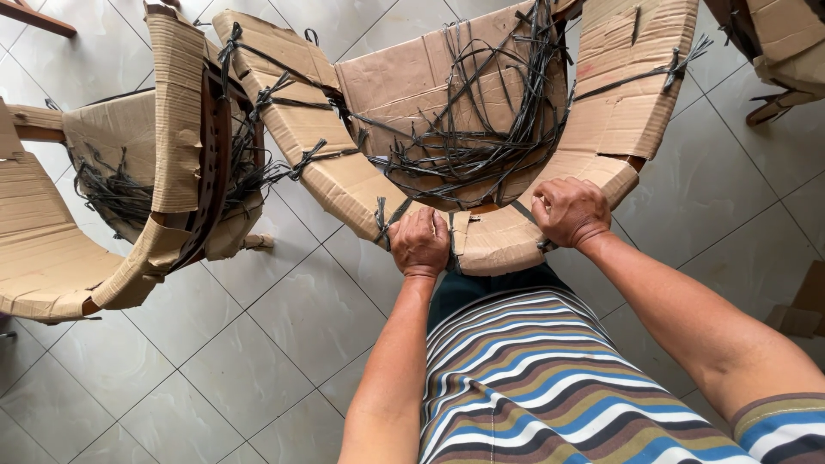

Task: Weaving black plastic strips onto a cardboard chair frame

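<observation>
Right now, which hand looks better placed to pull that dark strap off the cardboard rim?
Probably the left hand: it grips the cardboard rim beside the knotted strap. The right hand rests farther along.

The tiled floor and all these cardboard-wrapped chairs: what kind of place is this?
Probably a furniture workshop or packing area. Curved chair frames wrapped in cardboard and tied with dark straps stand on a grey tiled floor, with another wrapped chair beside. Both hands grip the cardboard edge.

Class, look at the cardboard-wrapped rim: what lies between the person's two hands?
Head view: between the left hand and right hand runs a bare cardboard-wrapped rim.
</observation>
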